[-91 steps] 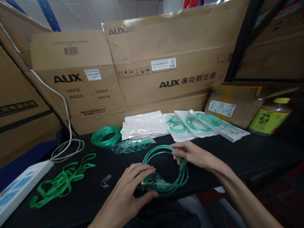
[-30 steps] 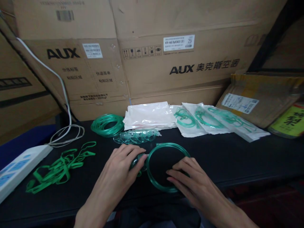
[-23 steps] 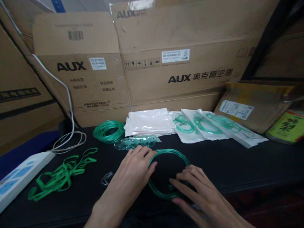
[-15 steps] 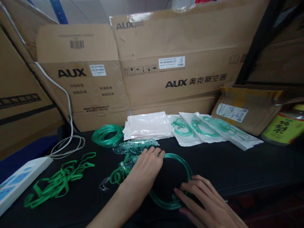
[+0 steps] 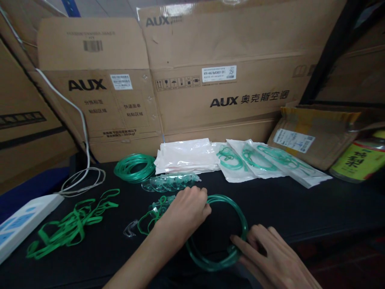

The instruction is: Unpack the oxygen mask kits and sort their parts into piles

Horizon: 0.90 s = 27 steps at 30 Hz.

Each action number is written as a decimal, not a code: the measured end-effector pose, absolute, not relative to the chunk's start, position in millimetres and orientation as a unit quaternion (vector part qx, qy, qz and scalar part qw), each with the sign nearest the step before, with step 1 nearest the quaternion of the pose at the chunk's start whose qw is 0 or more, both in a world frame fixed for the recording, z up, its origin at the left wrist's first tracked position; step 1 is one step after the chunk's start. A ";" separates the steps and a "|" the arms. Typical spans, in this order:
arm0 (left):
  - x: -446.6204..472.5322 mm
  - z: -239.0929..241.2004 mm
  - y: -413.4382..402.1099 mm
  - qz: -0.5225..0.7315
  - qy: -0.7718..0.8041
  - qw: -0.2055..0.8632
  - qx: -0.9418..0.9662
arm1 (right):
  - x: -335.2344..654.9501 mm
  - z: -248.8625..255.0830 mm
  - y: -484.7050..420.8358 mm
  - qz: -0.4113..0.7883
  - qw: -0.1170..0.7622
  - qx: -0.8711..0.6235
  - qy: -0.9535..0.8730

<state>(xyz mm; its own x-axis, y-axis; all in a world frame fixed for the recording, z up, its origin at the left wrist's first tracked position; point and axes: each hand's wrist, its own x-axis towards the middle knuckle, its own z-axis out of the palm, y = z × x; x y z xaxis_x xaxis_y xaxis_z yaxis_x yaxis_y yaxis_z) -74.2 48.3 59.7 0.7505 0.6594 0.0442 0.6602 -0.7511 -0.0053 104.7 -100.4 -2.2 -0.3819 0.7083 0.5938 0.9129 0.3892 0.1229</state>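
Note:
A coil of green tubing (image 5: 234,208) lies flat on the black table (image 5: 300,208) in front of me. My left hand (image 5: 183,214) rests on the coil's left rim, fingers curled and pinching the tube, with a clear mask and its green strap (image 5: 150,214) just to its left. My right hand (image 5: 270,261) sits at the coil's lower right, fingers pressing the tubing against the table edge.
A second green tubing coil (image 5: 135,167), clear masks (image 5: 170,182), white bags (image 5: 186,156) and bagged sets (image 5: 270,158) line the back. Green straps (image 5: 72,222), a small clear clip (image 5: 130,229), a power strip (image 5: 18,224) and a white cable (image 5: 81,180) lie left. Cardboard boxes (image 5: 228,60) stand behind; a yellow-labelled bottle (image 5: 357,158) right.
The mask end has come out from under my left hand and lies left of the coil. My left hand moved to the coil's left rim; my right hand slid to its lower right.

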 end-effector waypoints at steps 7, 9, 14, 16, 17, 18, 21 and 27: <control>-68.6 52.8 52.2 -0.024 -0.368 -0.010 -0.930 | 115.4 -17.3 -104.6 -0.102 0.358 -0.545 -0.752; -67.6 52.4 51.1 -0.033 -0.371 -0.008 -0.928 | 115.6 -14.8 -103.6 -0.010 0.399 -0.582 -0.709; -65.5 58.4 47.9 -0.060 -0.431 -0.049 -0.899 | 112.2 2.2 -97.0 0.276 0.445 -0.620 -0.584; -65.6 63.6 45.6 -0.079 -0.447 -0.094 -0.886 | 113.9 5.6 -94.1 0.354 0.459 -0.626 -0.522; -66.2 66.7 44.3 -0.089 -0.450 -0.117 -0.881 | 116.0 6.5 -92.2 0.374 0.465 -0.634 -0.492; -67.4 69.9 43.1 -0.099 -0.452 -0.139 -0.876 | 118.6 7.5 -89.5 0.383 0.470 -0.643 -0.468; -75.4 80.9 42.5 -0.142 -0.451 -0.172 -0.864 | 125.4 17.2 -74.7 0.371 0.483 -0.651 -0.454; -120.8 114.5 64.2 -0.248 -0.487 -0.087 -0.833 | 95.1 76.0 -16.2 0.378 0.522 -0.540 -0.541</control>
